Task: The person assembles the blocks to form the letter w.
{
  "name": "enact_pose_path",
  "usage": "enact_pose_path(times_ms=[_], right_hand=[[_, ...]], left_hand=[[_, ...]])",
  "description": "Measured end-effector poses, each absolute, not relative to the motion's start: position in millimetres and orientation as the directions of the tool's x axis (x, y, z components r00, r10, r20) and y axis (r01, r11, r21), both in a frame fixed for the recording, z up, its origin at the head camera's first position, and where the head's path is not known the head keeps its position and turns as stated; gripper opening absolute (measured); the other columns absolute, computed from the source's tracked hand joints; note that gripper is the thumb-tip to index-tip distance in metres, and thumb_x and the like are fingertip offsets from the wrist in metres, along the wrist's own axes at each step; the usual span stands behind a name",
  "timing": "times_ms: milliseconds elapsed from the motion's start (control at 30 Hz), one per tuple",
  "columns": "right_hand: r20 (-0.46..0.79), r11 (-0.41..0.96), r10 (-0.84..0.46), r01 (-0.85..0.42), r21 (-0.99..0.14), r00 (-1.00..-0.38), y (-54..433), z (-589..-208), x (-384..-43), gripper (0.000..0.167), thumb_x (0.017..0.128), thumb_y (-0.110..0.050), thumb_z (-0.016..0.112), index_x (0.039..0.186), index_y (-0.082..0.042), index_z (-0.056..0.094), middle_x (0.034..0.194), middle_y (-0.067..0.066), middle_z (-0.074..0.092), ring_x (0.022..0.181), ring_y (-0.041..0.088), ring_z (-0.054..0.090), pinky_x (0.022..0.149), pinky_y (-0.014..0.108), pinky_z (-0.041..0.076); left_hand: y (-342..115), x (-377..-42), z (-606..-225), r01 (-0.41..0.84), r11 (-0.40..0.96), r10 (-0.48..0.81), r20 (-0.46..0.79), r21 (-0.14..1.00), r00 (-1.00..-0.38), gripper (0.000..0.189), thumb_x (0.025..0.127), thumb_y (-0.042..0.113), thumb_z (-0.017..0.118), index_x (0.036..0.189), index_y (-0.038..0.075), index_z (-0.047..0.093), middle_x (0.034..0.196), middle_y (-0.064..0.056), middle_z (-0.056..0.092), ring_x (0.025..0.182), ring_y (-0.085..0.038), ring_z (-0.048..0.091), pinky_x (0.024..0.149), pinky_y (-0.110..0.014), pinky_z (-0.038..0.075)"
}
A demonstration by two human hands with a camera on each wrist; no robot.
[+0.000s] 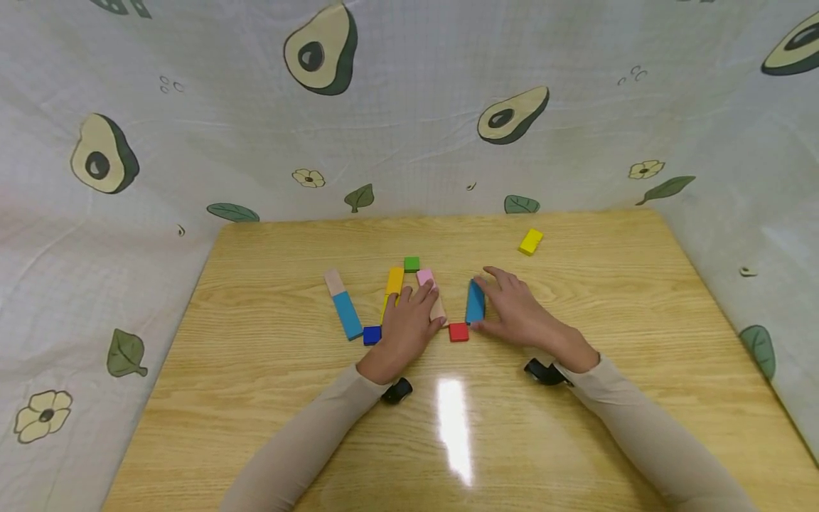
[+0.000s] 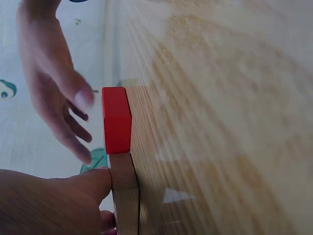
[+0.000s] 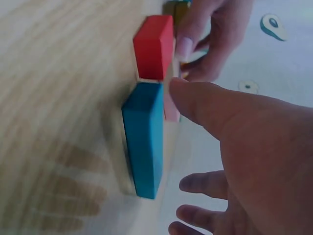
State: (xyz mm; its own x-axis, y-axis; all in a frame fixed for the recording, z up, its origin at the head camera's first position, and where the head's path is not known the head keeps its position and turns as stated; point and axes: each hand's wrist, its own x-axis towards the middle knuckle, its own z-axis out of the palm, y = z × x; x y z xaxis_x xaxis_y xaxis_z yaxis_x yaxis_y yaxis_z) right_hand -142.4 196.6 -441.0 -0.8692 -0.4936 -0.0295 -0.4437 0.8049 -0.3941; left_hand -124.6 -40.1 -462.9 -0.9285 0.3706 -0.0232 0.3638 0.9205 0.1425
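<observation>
My left hand lies over the middle of a zigzag of flat blocks. Its thumb and fingertips touch the top of a plain wooden block and a pink block in line with it. At the near end of the wooden block sits a red block. Beyond that a long blue block slants away from me. My right hand hovers at this blue block, thumb near one end and fingers near the other. A gap shows between that hand and the blue block in the right wrist view.
To the left are another plain block, a second blue block, a dark blue block, an orange block and a green block. A yellow block lies apart at the back right. A patterned cloth surrounds the wooden table.
</observation>
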Motion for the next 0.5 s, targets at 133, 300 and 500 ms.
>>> enact_pose_path(times_ms=[133, 300, 500], right_hand=[[-0.024, 0.823, -0.440, -0.393, -0.410, -0.898, 206.6, -435.4, -149.9, 0.080, 0.099, -0.032, 0.077, 0.158, 0.009, 0.041, 0.164, 0.034, 0.030, 0.149, 0.056, 0.030, 0.118, 0.073, 0.026], [-0.009, 0.858, -0.360, -0.327, -0.396, -0.933, 224.8, -432.1, -166.0, 0.074, 0.103, -0.029, 0.072, 0.157, 0.010, 0.040, 0.162, 0.036, 0.031, 0.148, 0.058, 0.029, 0.116, 0.075, 0.026], [-0.005, 0.891, -0.292, -0.269, -0.366, -0.957, 246.3, -433.2, -185.9, 0.071, 0.105, -0.028, 0.068, 0.157, 0.012, 0.039, 0.160, 0.040, 0.030, 0.146, 0.061, 0.029, 0.116, 0.076, 0.025]], left_hand=[[-40.0, -124.6, -462.1, 0.362, 0.921, 0.370, -0.026, 0.143, -0.929, 0.061, 0.107, 0.049, 0.059, 0.158, 0.017, 0.052, 0.167, -0.001, 0.043, 0.140, -0.032, 0.047, 0.115, -0.053, 0.038], [-39.9, -124.2, -461.1, 0.362, 0.921, 0.370, -0.033, 0.144, -0.929, 0.060, 0.108, 0.049, 0.058, 0.159, 0.017, 0.052, 0.168, -0.001, 0.042, 0.143, -0.032, 0.046, 0.118, -0.054, 0.036], [-39.7, -124.0, -461.5, 0.365, 0.920, 0.372, -0.030, 0.146, -0.928, 0.060, 0.108, 0.048, 0.059, 0.159, 0.017, 0.052, 0.168, -0.001, 0.043, 0.144, -0.033, 0.045, 0.120, -0.055, 0.034]])
